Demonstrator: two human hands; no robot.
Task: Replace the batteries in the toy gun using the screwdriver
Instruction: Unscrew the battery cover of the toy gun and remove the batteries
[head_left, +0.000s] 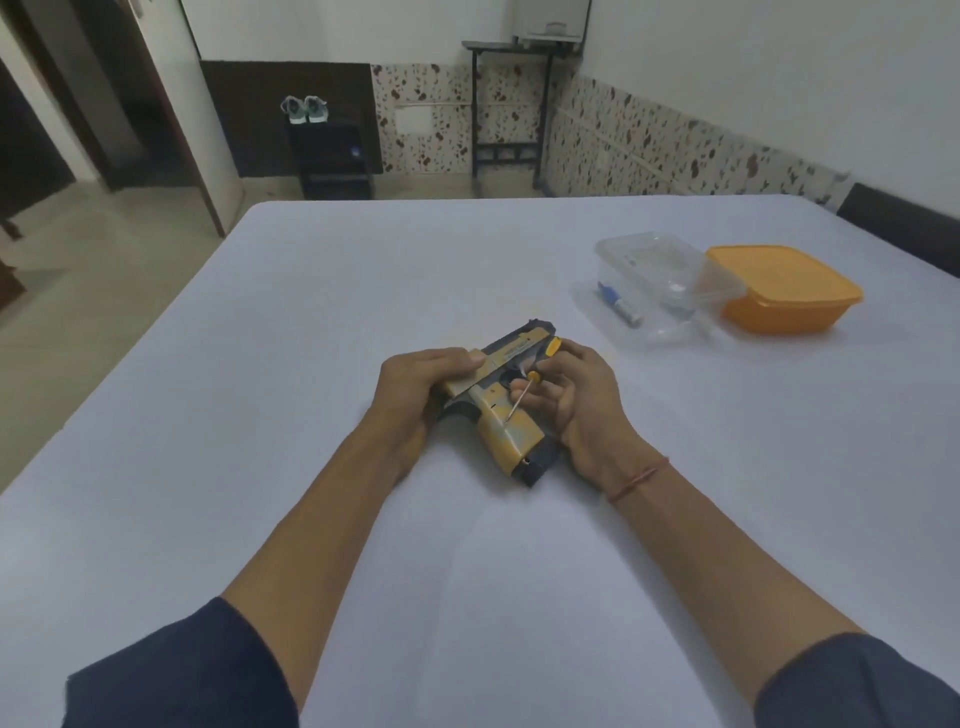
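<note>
While left hand (415, 384) grips toy gun (511, 434) and right hand (579, 397) pinches screwdriver (519, 399), white table (260, 364) faces speckled tiles (649, 140).

No text can be read. A pale strip on the toy gun (519, 347) may carry print, but it is too blurred to make out. A label-like patch in the clear box (649, 244) and the battery (621, 306) wrap are likewise illegible.
</note>
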